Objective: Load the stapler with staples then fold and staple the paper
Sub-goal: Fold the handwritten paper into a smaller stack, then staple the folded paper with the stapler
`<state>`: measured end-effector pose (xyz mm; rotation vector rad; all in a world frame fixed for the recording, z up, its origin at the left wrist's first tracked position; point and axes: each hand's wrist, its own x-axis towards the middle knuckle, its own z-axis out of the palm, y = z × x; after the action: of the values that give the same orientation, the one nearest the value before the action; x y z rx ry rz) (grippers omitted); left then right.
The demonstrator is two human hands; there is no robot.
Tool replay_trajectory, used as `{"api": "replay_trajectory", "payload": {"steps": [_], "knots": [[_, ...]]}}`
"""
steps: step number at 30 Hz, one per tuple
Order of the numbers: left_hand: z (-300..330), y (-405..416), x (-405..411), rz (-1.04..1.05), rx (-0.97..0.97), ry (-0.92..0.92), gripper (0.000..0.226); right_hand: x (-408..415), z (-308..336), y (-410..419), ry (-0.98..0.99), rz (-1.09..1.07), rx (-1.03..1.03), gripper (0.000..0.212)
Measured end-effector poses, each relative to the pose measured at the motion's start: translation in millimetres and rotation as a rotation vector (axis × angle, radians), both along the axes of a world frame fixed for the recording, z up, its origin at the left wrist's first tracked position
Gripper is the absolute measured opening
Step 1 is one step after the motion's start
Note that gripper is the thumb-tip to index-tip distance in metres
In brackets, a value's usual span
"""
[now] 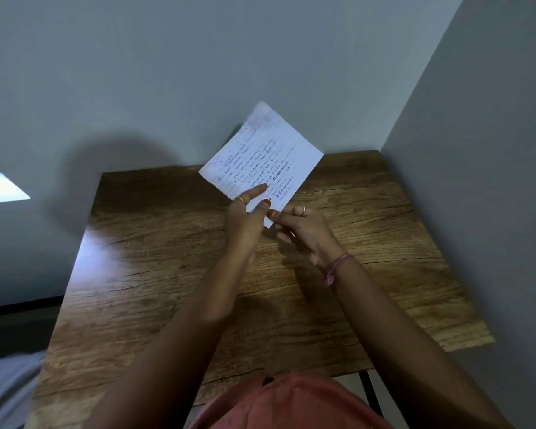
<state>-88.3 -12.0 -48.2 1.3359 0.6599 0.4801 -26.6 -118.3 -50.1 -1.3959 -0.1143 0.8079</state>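
A lined white paper (262, 156) with handwriting is held up in the air above the far part of the wooden table (155, 274), tilted like a diamond. My left hand (249, 216) pinches its lower corner, thumb on the near face and forefinger stretched along the sheet. My right hand (304, 232) grips the same lower corner from the right with thumb and fingertips. Both hands wear rings; a pink thread circles the right wrist. No stapler or staples are in view.
The table stands in a corner, with a grey wall behind it and another wall (477, 181) close on the right. A black table leg (370, 394) shows at the near right. Pink clothing (291, 407) fills the bottom edge.
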Motion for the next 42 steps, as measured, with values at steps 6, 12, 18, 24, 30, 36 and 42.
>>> {"api": "replay_trajectory", "payload": {"steps": [6,12,18,24,30,36,42], "knots": [[3.2,29.4,-0.7,-0.248,-0.082,-0.037,0.033,35.7,6.4,-9.5,0.05,-0.041,-0.03,0.014],[7.1,47.2,6.1,-0.334,0.047,-0.018,0.034,81.9,15.0,-24.9,0.166,-0.353,0.197,0.004],[7.1,65.8,13.6,-0.297,0.191,0.006,0.039,72.9,-20.7,-25.1,-0.185,-0.42,-0.188,0.019],[8.6,66.2,12.8,-0.267,0.24,-0.047,0.043,37.7,-56.9,-6.4,-0.791,0.246,-0.834,0.055],[13.9,65.5,9.9,-0.311,0.143,-0.095,0.046,40.4,-46.8,-4.3,-0.558,0.138,-0.746,0.026],[26.5,55.7,12.6,-0.338,-0.029,-0.168,0.047,25.3,-22.0,-13.6,0.045,-0.081,-0.042,0.009],[40.6,44.6,16.0,-0.426,-0.061,-0.25,0.047,13.7,6.1,-17.4,0.043,-0.037,0.12,0.018]]}}
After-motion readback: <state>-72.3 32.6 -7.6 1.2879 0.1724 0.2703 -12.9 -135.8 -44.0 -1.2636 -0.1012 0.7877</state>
